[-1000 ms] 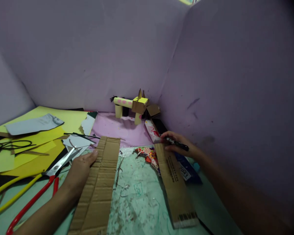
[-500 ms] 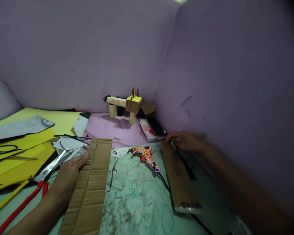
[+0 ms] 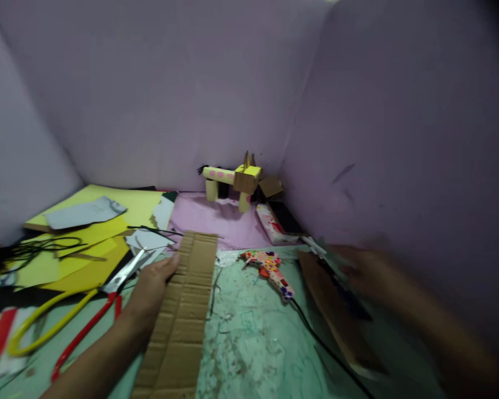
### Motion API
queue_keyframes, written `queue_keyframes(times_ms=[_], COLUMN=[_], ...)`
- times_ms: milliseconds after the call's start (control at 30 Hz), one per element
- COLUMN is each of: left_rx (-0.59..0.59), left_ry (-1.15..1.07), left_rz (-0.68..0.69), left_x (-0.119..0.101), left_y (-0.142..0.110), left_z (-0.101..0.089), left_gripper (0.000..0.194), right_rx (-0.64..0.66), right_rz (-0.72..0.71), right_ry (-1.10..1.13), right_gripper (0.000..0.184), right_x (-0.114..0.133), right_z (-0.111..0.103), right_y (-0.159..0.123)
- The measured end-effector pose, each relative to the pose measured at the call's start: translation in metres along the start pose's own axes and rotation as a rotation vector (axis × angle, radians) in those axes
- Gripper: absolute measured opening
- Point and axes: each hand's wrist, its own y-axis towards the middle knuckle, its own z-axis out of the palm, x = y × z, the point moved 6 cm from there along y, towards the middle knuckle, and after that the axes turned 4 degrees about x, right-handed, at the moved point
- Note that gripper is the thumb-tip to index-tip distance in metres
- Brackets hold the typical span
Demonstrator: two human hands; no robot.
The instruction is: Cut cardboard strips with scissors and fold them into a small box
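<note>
My left hand [image 3: 152,285] is closed on the left edge of a long creased strip of brown cardboard [image 3: 183,316]. To the right, my right hand [image 3: 357,271] is smeared by motion, so its fingers cannot be made out. Beside it are a blurred pale, slim object [image 3: 328,257] and a second cardboard piece [image 3: 336,310], tilted up on one edge. Between the hands a flower-patterned glue gun [image 3: 270,271] lies on the green tabletop [image 3: 249,343], its black cord [image 3: 316,332] running toward me under the cardboard.
Red-handled scissors [image 3: 116,288] and yellow-handled scissors [image 3: 54,316] lie at left, near yellow paper sheets [image 3: 87,260] and tangled black cord [image 3: 37,249]. A spotted yellow paper-tube animal [image 3: 228,177] stands at the back. A phone [image 3: 285,218] rests by the purple wall [image 3: 378,138].
The view has turned left, shifting everything rightward. My right hand has moved, and the right cardboard piece has gone from lying nearly flat to tilted. My left hand keeps its hold on the strip.
</note>
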Motion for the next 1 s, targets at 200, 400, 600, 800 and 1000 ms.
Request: queue_keyframes(times_ms=[200, 400, 600, 800, 1000], left_rx=[0.185, 0.123, -0.120, -0.147, -0.148], left_ry=[0.120, 0.735, 1.344, 1.694, 1.681], left_rz=[0.019, 0.190, 0.087, -0.067, -0.034], left_x=[-0.008, -0.021, -0.045, -0.014, -0.003], left_y=[-0.025, -0.035, -0.046, -0.049, -0.041], left_z=[0.027, 0.028, -0.043, -0.091, -0.090], left_gripper=[0.039, 0.048, 0.035, 0.039, 0.042], right_rx=[0.293, 0.610, 0.367, 0.306, 0.256], right_rz=[0.445, 0.667, 0.783, 0.764, 0.779], right_ry=[0.988, 1.453, 1.359, 1.360, 1.370], right_gripper=[0.065, 0.040, 0.037, 0.038, 0.041], right_x=[0.085, 0.115, 0.079, 0.073, 0.070], right_z=[0.111, 0.217, 0.218, 0.218, 0.216], right_y=[-0.067, -0.101, -0.094, -0.092, -0.093])
